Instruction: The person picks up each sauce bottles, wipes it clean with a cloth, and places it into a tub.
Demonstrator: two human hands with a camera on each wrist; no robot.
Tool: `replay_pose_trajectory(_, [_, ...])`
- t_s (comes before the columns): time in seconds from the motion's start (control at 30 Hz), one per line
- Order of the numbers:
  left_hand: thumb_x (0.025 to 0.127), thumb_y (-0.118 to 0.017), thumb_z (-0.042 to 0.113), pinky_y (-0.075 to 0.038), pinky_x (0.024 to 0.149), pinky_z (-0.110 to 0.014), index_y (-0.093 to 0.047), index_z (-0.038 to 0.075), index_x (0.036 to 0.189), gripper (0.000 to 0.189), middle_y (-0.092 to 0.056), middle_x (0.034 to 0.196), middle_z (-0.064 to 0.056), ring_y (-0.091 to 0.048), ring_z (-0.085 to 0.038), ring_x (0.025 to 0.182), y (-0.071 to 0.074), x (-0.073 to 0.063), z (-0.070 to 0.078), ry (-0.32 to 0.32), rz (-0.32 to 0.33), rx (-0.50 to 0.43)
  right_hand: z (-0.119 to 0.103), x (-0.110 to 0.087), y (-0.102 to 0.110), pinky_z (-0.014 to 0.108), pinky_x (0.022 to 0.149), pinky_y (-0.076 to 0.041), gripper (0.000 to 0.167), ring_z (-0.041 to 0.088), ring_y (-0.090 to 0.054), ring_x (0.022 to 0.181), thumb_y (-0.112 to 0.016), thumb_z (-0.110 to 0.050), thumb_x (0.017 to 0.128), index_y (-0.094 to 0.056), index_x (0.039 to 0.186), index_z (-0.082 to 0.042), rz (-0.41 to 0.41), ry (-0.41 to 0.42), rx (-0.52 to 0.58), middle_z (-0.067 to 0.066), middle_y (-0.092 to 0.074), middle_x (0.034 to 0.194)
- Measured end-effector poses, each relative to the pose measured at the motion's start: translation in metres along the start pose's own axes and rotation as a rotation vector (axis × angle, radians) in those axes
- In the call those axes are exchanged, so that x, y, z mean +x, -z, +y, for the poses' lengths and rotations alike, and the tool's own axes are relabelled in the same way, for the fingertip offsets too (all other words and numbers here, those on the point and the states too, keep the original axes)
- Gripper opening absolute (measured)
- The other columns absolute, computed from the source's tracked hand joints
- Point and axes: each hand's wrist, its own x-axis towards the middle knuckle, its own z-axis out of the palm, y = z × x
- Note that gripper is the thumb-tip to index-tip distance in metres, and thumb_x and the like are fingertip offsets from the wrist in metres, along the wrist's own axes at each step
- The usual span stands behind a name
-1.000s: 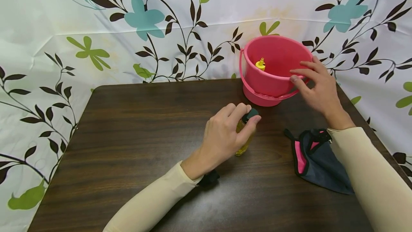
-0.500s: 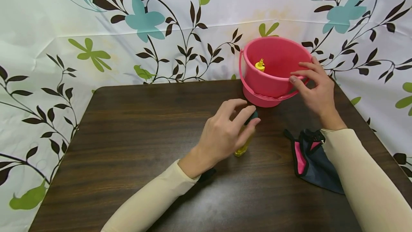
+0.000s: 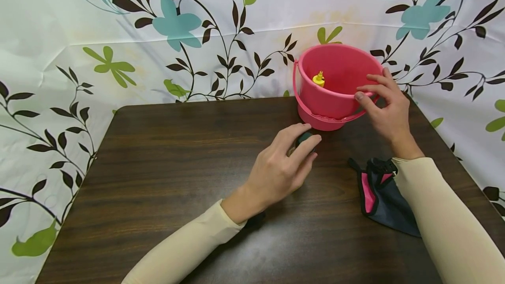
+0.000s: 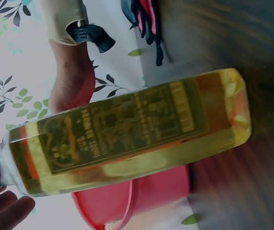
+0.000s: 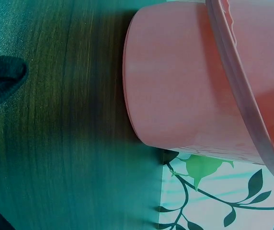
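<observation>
A clear bottle of yellow liquid point(image 4: 127, 134) with a printed label and a dark green cap point(image 3: 304, 137) stands on the table. My left hand point(image 3: 278, 161) has its fingers around the bottle's neck and cap. From the head view, the hand hides most of the bottle's body. At the back right stands a pink bucket point(image 3: 329, 106), its handle hanging down in front. My right hand point(image 3: 388, 108) holds the bucket's right rim, thumb and fingertips at the edge. Inside the bucket, the yellow nozzle top of a bottle point(image 3: 318, 80) shows; the rest is hidden.
A dark grey cloth item with pink lining and black trim point(image 3: 388, 205) lies at the right, partly under my right forearm. Behind the wooden table point(image 3: 177, 157) hangs a white curtain with leaf prints point(image 3: 130, 34), close to the bucket.
My left hand's fingers lifted and spread from their pinch on the bottle's cap, then shifted around the neck. My right forearm moved slightly left; the right hand remains on the bucket rim.
</observation>
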Motion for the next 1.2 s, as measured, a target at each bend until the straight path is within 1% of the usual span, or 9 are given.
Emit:
replay_pose_trajectory(0.1, [0.097, -0.075, 0.017, -0.060, 0.095, -0.025, -0.068, 0.010, 0.132, 0.036, -0.064, 0.136, -0.015, -0.065, -0.024, 0.122, -0.0018, -0.0029, 0.0017, 0.024, -0.005, -0.019, 0.0002, -0.0009, 0.0002, 0.039, 0.123, -0.042, 0.034, 0.012, -0.030, 0.162, -0.077, -0.022, 0.094, -0.077, 0.121, -0.001, 0.005, -0.004, 0.007, 0.011, -0.062, 0.150])
replay_pose_trajectory(0.17, [0.096, -0.075, 0.016, -0.061, 0.093, -0.024, -0.068, 0.009, 0.130, 0.036, -0.063, 0.136, -0.016, -0.066, -0.024, 0.120, -0.0032, -0.0038, 0.0024, 0.034, 0.005, -0.042, 0.0010, -0.0014, 0.0002, 0.037, 0.123, -0.042, 0.033, 0.012, -0.031, 0.162, -0.077, -0.022, 0.094, -0.078, 0.122, -0.003, 0.011, 0.000, 0.013, 0.011, -0.063, 0.150])
replay_pose_trajectory(0.33, [0.093, -0.078, 0.012, -0.061, 0.095, -0.026, -0.069, 0.006, 0.126, 0.034, -0.063, 0.131, -0.018, -0.070, -0.025, 0.115, -0.0049, -0.0039, 0.0034, 0.044, 0.051, -0.113, 0.0013, -0.0025, 0.0006, 0.035, 0.122, -0.043, 0.035, 0.012, -0.032, 0.161, -0.078, -0.022, 0.094, -0.078, 0.125, -0.006, 0.018, -0.007, 0.019, 0.010, -0.063, 0.150])
replay_pose_trajectory(0.43, [0.092, -0.078, 0.010, -0.061, 0.094, -0.027, -0.070, 0.006, 0.124, 0.033, -0.065, 0.127, -0.018, -0.071, -0.024, 0.112, -0.0048, -0.0038, 0.0040, 0.055, 0.067, -0.142, 0.0010, -0.0035, 0.0012, 0.035, 0.121, -0.045, 0.037, 0.012, -0.032, 0.161, -0.078, -0.022, 0.094, -0.077, 0.127, -0.006, 0.015, -0.016, 0.020, 0.009, -0.063, 0.151])
replay_pose_trajectory(0.57, [0.091, -0.078, 0.009, -0.061, 0.092, -0.027, -0.071, 0.006, 0.122, 0.032, -0.067, 0.124, -0.016, -0.072, -0.022, 0.108, -0.0035, -0.0030, 0.0055, 0.076, 0.076, -0.172, 0.0019, -0.0047, 0.0022, 0.034, 0.120, -0.045, 0.037, 0.013, -0.032, 0.161, -0.078, -0.022, 0.094, -0.077, 0.127, -0.006, 0.018, -0.012, 0.023, 0.010, -0.063, 0.151])
replay_pose_trajectory(0.73, [0.091, -0.078, 0.008, -0.061, 0.089, -0.025, -0.072, 0.006, 0.121, 0.031, -0.068, 0.123, -0.015, -0.073, -0.021, 0.105, 0.0002, -0.0016, 0.0068, 0.105, 0.070, -0.219, 0.0020, -0.0051, 0.0026, 0.034, 0.120, -0.045, 0.037, 0.013, -0.032, 0.161, -0.078, -0.021, 0.094, -0.077, 0.128, -0.007, 0.022, -0.011, 0.018, 0.012, -0.063, 0.151])
replay_pose_trajectory(1.0, [0.089, -0.078, 0.006, -0.062, 0.085, -0.024, -0.073, 0.004, 0.119, 0.030, -0.068, 0.119, -0.016, -0.074, -0.019, 0.096, 0.0041, -0.0015, 0.0040, 0.110, 0.097, -0.217, -0.0004, -0.0018, 0.0004, 0.038, 0.120, -0.045, 0.038, 0.011, -0.032, 0.161, -0.079, -0.024, 0.093, -0.077, 0.128, -0.008, 0.013, -0.029, 0.012, 0.007, -0.063, 0.151])
replay_pose_trajectory(1.2, [0.090, -0.078, 0.006, -0.061, 0.084, -0.022, -0.073, 0.003, 0.118, 0.028, -0.068, 0.118, -0.016, -0.073, -0.018, 0.093, 0.0043, 0.0009, 0.0028, 0.114, 0.093, -0.213, -0.0020, 0.0020, -0.0005, 0.040, 0.120, -0.046, 0.039, 0.011, -0.032, 0.161, -0.080, -0.024, 0.092, -0.077, 0.127, -0.006, 0.017, -0.033, 0.025, 0.006, -0.063, 0.151])
